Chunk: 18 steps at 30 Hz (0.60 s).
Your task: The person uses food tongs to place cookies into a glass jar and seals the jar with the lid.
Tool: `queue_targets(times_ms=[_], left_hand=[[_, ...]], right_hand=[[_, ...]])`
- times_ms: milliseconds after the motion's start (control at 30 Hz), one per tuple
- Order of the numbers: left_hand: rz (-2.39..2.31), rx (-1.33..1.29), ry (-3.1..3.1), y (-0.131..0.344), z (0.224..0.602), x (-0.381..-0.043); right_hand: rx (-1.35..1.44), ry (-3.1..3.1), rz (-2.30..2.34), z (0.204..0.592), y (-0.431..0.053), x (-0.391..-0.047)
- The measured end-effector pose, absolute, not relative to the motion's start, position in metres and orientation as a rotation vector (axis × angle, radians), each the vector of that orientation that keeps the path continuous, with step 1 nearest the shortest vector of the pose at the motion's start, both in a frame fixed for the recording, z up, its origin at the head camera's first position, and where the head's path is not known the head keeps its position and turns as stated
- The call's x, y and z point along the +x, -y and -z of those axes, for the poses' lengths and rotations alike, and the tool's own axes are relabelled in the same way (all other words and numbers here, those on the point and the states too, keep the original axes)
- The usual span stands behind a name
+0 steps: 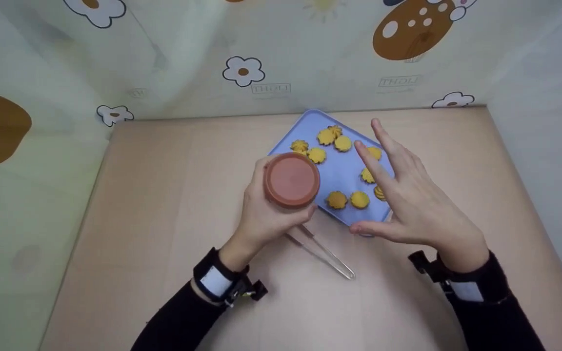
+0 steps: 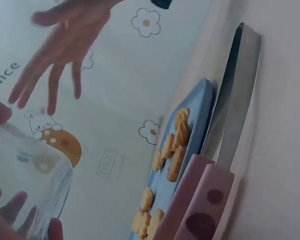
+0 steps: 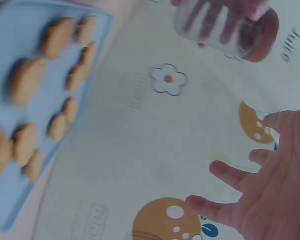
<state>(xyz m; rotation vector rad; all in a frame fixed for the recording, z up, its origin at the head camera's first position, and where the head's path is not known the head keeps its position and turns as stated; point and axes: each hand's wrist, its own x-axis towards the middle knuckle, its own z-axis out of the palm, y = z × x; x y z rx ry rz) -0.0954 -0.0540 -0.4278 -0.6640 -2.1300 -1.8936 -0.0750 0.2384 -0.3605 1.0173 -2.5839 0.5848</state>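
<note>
A clear, rounded jar [image 2: 45, 165] with a reddish-brown round lid [image 1: 291, 179] is held above the pale wood-toned surface [image 1: 164, 204], overlapping the left edge of the tray in the head view. The left hand [image 1: 266, 209] curls its fingers and thumb round the jar; the right hand [image 1: 415, 204] is spread wide, fingers extended and thumb well apart, holding nothing. In the head view the lid conceals the jar's body, and the left hand covers one end of the silver metal tongs with pink handles [image 2: 230, 140]. The right hand masks part of the blue rectangular tray [image 1: 339, 175] and some golden scalloped biscuits [image 1: 337, 200] on it. The left wrist view crops the jar; the right wrist view blurs the tray. Both forearms, in black sleeves [image 1: 178, 317], reach forward from the lower edge, the right hand angled inward.
</note>
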Motion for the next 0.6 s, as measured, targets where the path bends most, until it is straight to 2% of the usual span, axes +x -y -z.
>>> queue_targets(times_ms=[167, 600], left_hand=[[1.57, -0.635, 2.251, 0.048, 0.432, -0.082], [1.178, -0.513, 2.31, 0.032, 0.441, -0.066]], right_hand=[[0.95, 2.546, -0.669, 0.356, -0.219, -0.077], [0.703, 2.514, -0.875, 0.376, -0.178, -0.073]])
